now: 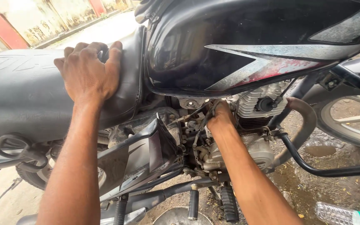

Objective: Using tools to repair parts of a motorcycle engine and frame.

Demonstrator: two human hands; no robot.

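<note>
Motorcycle [213, 54], black, fills the frame side-on, seen from above by the person working on it. One black seat [17, 96] runs off the left edge; one glossy black fuel tank [238, 37] sits to its right, marked with a pointed silver-and-red graphic along its lower flank. The left hand [89, 73] lies flat over the front end of the seat where it meets the tank, fingers [80, 50] spread and curled over the top edge, pressing on the cover and holding nothing else. The right hand [220, 114] reaches in under the tank, among cables and hoses just beside the finned silver engine cylinder [253, 102]; its fingers are hidden behind the tubing, so whether they grip anything cannot be told. One black side panel [146, 150] hangs tilted outward below the seat, between the two forearms. Two ribbed footpegs [229, 204] and one black crash-guard tube [313, 166] stand out at the bottom and right. One spoked front wheel [351, 121] shows at the right edge, one rear tyre partly at lower left. A round metal pan [180, 216] sits on the ground under the engine, and one clear plastic bottle [338, 214] with a green label lies on wet, muddy ground [321, 150] at lower right. Open ground remains to the right of the engine, beyond the guard tube.
</note>
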